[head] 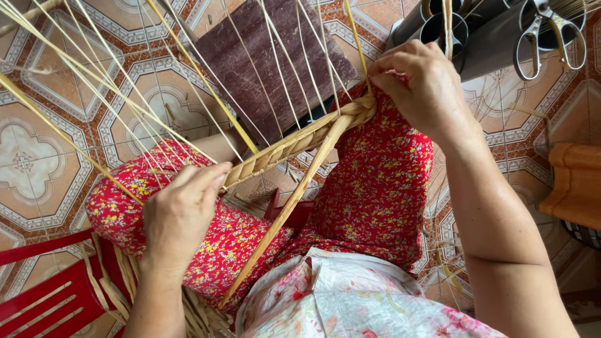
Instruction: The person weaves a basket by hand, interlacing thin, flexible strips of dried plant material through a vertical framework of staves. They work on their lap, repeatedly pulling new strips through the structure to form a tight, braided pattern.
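Overhead, left hand (181, 213) fingers clamped on braided straw band (294, 145); right hand (422, 87) fingers pinching strands (360, 47)

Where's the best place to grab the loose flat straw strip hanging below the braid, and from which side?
Pinch the flat strip at mid-length over the knees, coming from the left hand side. There it runs free and straight; its top is woven into the braid.

We hold both bare forearms out ahead of us, well apart. Our left hand (181, 209) sits low at lower left, back of the hand up, fingers (210, 178) curled forward and pinched together. Our right hand (422, 84) reaches higher at upper right, wrist bent, fingers folded inward in a closed grip, knuckles facing us.
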